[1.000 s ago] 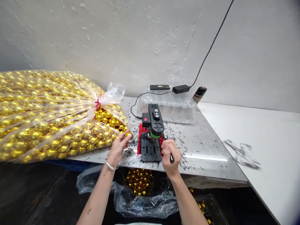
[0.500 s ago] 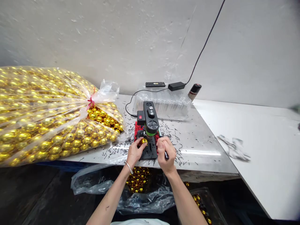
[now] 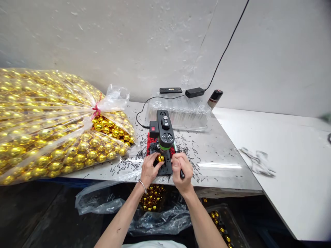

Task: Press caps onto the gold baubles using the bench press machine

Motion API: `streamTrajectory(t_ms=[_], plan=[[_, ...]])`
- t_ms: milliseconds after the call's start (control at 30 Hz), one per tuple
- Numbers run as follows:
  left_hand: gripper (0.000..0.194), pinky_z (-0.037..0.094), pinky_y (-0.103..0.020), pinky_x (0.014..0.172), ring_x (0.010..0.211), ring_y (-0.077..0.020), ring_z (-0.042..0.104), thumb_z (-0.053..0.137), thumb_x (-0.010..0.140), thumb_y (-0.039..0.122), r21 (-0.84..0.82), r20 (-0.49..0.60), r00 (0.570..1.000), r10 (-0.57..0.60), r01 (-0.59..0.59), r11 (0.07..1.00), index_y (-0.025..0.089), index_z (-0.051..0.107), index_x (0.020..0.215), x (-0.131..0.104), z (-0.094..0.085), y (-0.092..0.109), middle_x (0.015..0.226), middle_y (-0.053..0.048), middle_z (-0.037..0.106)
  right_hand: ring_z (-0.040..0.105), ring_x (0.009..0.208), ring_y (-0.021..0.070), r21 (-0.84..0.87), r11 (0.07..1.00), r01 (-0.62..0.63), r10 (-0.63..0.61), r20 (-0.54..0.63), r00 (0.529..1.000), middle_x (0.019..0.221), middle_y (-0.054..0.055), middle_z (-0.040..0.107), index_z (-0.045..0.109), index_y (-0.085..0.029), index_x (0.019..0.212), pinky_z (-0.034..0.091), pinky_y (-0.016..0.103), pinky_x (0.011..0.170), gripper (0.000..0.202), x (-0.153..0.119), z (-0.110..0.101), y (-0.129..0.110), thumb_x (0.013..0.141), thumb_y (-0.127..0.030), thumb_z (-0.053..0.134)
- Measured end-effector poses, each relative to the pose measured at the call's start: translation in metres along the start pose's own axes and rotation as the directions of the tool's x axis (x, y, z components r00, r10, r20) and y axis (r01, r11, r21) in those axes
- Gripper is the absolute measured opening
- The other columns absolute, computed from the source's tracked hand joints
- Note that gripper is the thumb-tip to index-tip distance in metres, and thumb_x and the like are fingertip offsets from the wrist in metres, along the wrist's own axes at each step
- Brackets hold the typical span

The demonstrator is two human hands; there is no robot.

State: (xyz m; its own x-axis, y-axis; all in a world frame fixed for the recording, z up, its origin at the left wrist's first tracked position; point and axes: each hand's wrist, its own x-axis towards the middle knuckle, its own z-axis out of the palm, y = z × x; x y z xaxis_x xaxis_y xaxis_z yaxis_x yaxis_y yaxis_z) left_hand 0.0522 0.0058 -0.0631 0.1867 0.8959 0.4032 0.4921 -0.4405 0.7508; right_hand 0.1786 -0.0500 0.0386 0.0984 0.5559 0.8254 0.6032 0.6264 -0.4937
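A small black press-like machine (image 3: 166,129) stands on the metal table, with a red mat (image 3: 150,144) beneath it. My left hand (image 3: 150,168) pinches a shiny gold ball (image 3: 160,158) between thumb and fingers, low under the machine's head and over its black base (image 3: 165,168). A dark mark shows on the ball. To the right of the base, my right hand (image 3: 182,172) is wrapped round the machine's black-ended lever (image 3: 182,175).
A big clear bag of gold balls (image 3: 51,127) fills the left. Behind the machine sit clear plastic trays (image 3: 181,115), a black adapter (image 3: 194,92) and a can (image 3: 215,99). Gloves (image 3: 258,162) lie right. Below the edge are an open bag (image 3: 160,220) and a box (image 3: 232,224).
The gold ball and my left fingertips have shifted slightly right and down relative to the machine. My right hand keeps its grip on the lever. The whole view has moved a little.
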Motion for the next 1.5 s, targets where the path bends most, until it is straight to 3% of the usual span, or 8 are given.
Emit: streamTrajectory(t_ms=[400,667,833,967,1100,1333,1400,1500], plan=[[0.029,0.049,-0.044,0.094,0.101,-0.0248,0.064,0.070,0.083,0.035,-0.014,0.022,1.000,-0.018,0.018,1.000,0.022,0.071,0.109,0.002,0.002,-0.006,0.108,-0.008,0.073,0.049,0.066,0.0136,0.021,0.997,0.074,-0.074,-0.014,0.997,0.070,0.001,0.050,0.045,-0.021,0.074,0.044,0.028,0.060,0.023,-0.023,0.009,0.022,0.094,-0.014,0.038],[0.031,0.049,-0.043,0.092,0.098,-0.0245,0.065,0.070,0.083,0.036,0.003,0.012,1.000,0.018,-0.018,1.000,0.021,0.069,0.111,0.002,0.001,-0.007,0.106,-0.008,0.073,0.054,0.062,0.0134,-0.039,0.989,0.142,-0.145,-0.092,0.985,0.067,-0.001,0.050,0.043,-0.022,0.072,0.050,0.037,0.080,0.030,-0.038,0.021,0.042,0.099,-0.022,0.030],[0.031,0.050,-0.044,0.092,0.097,-0.0250,0.065,0.073,0.081,0.034,0.003,-0.002,1.000,0.026,-0.026,1.000,0.020,0.070,0.108,0.003,0.003,-0.007,0.106,-0.008,0.073,0.054,0.063,0.0140,-0.051,0.974,0.222,-0.224,-0.018,0.974,0.066,-0.001,0.051,0.044,-0.022,0.072,0.049,0.033,0.069,0.027,-0.036,0.020,0.043,0.098,-0.021,0.034],[0.029,0.050,-0.045,0.091,0.096,-0.0252,0.066,0.074,0.080,0.033,0.004,-0.042,0.999,0.025,-0.025,1.000,0.020,0.070,0.106,0.006,0.003,-0.005,0.104,-0.008,0.074,0.049,0.062,0.0130,0.027,0.993,0.111,-0.108,-0.089,0.990,0.067,0.000,0.049,0.044,-0.021,0.070,0.040,0.028,0.056,0.027,-0.011,0.010,0.022,0.094,-0.012,0.037],[0.031,0.052,-0.044,0.089,0.098,-0.0257,0.066,0.069,0.085,0.035,0.039,-0.098,0.990,0.101,-0.097,0.994,0.020,0.067,0.112,-0.013,-0.012,0.007,0.105,-0.009,0.072,0.049,0.063,0.0119,0.054,0.998,-0.042,0.044,-0.036,0.998,0.067,0.000,0.049,0.044,-0.020,0.067,0.038,0.027,0.057,0.028,0.017,-0.002,-0.001,0.093,-0.010,0.041],[0.038,0.055,-0.039,0.083,0.099,-0.0240,0.064,0.057,0.093,0.040,0.198,0.114,0.930,0.350,-0.367,0.909,0.019,0.058,0.124,-0.098,-0.043,0.018,0.113,-0.013,0.067,0.048,0.065,0.0123,0.088,0.993,-0.077,0.081,-0.048,0.996,0.070,0.000,0.050,0.044,-0.020,0.066,0.037,0.028,0.060,0.029,0.010,0.001,-0.003,0.092,-0.009,0.042],[0.041,0.055,-0.041,0.083,0.103,-0.0258,0.062,0.056,0.092,0.046,0.260,0.070,0.929,0.363,-0.369,0.893,0.019,0.059,0.123,-0.093,-0.050,0.012,0.116,-0.014,0.066,0.048,0.065,0.0125,0.099,0.992,-0.079,0.086,-0.063,0.994,0.069,0.000,0.050,0.044,-0.020,0.066,0.037,0.028,0.059,0.029,0.007,0.004,-0.001,0.092,-0.009,0.043],[0.030,0.051,-0.043,0.091,0.111,-0.0260,0.059,0.044,0.099,0.032,0.406,-0.093,0.959,0.269,-0.210,0.889,0.019,0.061,0.120,-0.044,-0.069,0.001,0.119,-0.014,0.065,0.048,0.064,0.0129,0.112,0.992,-0.062,0.072,-0.084,0.994,0.067,0.000,0.049,0.045,-0.020,0.065,0.036,0.028,0.058,0.029,0.005,0.007,-0.001,0.092,-0.009,0.043]])
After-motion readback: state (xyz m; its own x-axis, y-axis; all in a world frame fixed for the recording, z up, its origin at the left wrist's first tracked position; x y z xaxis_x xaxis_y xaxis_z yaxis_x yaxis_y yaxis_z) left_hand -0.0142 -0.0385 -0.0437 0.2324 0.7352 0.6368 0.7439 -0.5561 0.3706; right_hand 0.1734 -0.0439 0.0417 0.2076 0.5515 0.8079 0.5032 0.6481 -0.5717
